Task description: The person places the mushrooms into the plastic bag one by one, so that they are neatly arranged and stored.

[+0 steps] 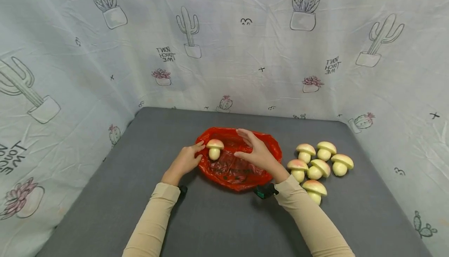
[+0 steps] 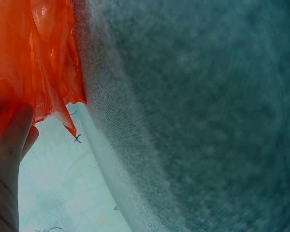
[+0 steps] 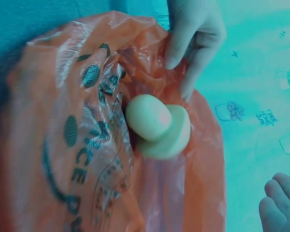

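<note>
Red plastic, thin and crumpled, forms a wide-mouthed bag [image 1: 245, 177] on a grey table [image 1: 217, 222], with one toy mushroom [image 1: 215, 150] inside at ten o'clock from the bag's centre. Much is masked: the right hand [image 1: 259, 154] and its wrist cover part of the bag's interior and its rim at four o'clock, while the right sleeve [image 1: 312, 222] overlaps the lowest of six more mushrooms [image 1: 319, 169], clustered at three o'clock, outside the bag. The left wrist view catches only part of the bag and fingers, cut off at nine o'clock, beside a blurred tabletop. Dark lettering on the plastic breaks up in the creases and cannot be read whole.

The bagged mushroom has a rounded cap blushed pinkish orange above a plump, pale yellow stem; the right wrist view shows the stem end foremost, the cap partly behind it. The left hand [image 1: 186, 159] touches the rim at nine o'clock; whether its fingers pinch the film cannot be told. The right hand's fingers are spread and released above the bag, holding nothing. Behind, at twelve o'clock, hangs a wrinkled white curtain [image 1: 224, 50] printed with potted cacti.
</note>
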`<action>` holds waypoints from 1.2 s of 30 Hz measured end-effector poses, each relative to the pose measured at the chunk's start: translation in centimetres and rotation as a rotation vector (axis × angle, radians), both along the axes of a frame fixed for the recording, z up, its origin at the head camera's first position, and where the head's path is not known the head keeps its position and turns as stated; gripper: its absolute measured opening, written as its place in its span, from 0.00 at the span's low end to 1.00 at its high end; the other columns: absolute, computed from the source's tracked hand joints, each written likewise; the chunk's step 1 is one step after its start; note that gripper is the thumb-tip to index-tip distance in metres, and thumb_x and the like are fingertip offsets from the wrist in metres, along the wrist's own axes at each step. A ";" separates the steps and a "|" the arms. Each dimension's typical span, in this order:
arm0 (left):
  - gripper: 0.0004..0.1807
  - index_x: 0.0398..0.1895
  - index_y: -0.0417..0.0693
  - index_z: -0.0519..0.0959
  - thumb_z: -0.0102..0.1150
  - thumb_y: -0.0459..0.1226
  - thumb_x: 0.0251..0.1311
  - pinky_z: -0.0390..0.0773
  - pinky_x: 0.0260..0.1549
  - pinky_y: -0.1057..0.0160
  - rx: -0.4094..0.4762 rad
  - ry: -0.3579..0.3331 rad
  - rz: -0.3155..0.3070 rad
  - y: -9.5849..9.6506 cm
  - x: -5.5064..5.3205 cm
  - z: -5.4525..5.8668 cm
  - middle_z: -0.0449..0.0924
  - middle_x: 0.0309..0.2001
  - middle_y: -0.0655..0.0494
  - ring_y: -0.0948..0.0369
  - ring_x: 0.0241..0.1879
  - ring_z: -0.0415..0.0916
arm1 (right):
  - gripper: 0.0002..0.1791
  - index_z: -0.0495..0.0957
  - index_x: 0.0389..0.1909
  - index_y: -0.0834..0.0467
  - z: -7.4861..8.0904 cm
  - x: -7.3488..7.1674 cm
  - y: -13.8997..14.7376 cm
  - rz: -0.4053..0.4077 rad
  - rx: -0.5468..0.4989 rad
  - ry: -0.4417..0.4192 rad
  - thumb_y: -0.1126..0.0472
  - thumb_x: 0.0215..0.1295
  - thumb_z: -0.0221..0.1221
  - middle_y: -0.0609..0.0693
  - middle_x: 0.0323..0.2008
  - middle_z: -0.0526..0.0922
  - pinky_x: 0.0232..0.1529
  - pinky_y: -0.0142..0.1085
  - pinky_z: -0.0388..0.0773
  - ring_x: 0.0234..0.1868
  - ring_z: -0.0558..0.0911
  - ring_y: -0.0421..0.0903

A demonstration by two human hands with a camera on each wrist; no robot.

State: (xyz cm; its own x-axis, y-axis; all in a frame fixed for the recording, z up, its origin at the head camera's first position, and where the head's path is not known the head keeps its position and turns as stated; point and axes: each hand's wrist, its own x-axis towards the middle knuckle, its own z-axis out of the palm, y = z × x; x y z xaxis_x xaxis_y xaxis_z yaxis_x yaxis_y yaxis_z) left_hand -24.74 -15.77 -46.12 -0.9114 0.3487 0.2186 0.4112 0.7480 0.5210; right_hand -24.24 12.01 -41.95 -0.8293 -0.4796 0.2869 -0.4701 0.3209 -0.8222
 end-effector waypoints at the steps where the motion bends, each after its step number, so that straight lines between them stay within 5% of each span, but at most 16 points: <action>1: 0.23 0.59 0.35 0.74 0.55 0.28 0.58 0.60 0.22 0.66 -0.007 0.006 0.001 0.1 -0.1 0.0 0.69 0.65 0.44 0.64 0.18 0.53 | 0.41 0.55 0.71 0.56 0.0 0.3 0.4 -0.010 -0.004 0.001 0.62 0.58 0.64 0.54 0.71 0.60 0.69 0.44 0.56 0.71 0.59 0.49; 6: 0.24 0.59 0.34 0.73 0.55 0.27 0.57 0.59 0.21 0.65 0.004 -0.016 0.004 0.2 -0.1 0.0 0.68 0.65 0.43 0.62 0.18 0.52 | 0.40 0.55 0.71 0.60 0.3 2.2 2.1 -0.044 -0.047 -0.005 0.68 0.59 0.62 0.61 0.70 0.59 0.69 0.47 0.54 0.71 0.59 0.53; 13: 0.24 0.59 0.34 0.74 0.56 0.27 0.57 0.63 0.25 0.65 0.006 -0.001 0.003 0.1 0.0 0.0 0.69 0.64 0.42 0.58 0.27 0.68 | 0.40 0.54 0.69 0.67 1.3 4.9 4.2 -0.101 -0.092 0.045 0.70 0.58 0.62 0.66 0.68 0.60 0.67 0.46 0.57 0.69 0.60 0.60; 23: 0.24 0.60 0.34 0.73 0.55 0.28 0.58 0.60 0.22 0.66 0.001 -0.007 0.005 0.1 -0.1 0.0 0.68 0.65 0.43 0.63 0.18 0.57 | 0.41 0.55 0.71 0.61 -1.7 6.0 10.0 -0.179 -0.112 0.113 0.72 0.57 0.62 0.60 0.70 0.60 0.64 0.21 0.56 0.71 0.59 0.41; 28: 0.24 0.61 0.36 0.73 0.54 0.28 0.59 0.56 0.17 0.68 0.025 -0.020 0.000 0.0 -0.6 -0.2 0.67 0.66 0.44 0.65 0.13 0.46 | 0.41 0.55 0.70 0.65 -2.3 7.8 12.4 -0.260 -0.143 0.126 0.76 0.55 0.61 0.43 0.68 0.63 0.63 0.19 0.56 0.68 0.60 0.32; 36: 0.23 0.60 0.37 0.73 0.55 0.29 0.59 0.63 0.23 0.65 -0.009 -0.023 0.009 0.0 -0.5 -0.1 0.68 0.66 0.46 0.62 0.18 0.57 | 0.44 0.54 0.70 0.67 -3.5 11.8 15.7 -0.392 -0.080 0.158 0.80 0.51 0.61 0.43 0.67 0.62 0.60 0.17 0.57 0.67 0.59 0.27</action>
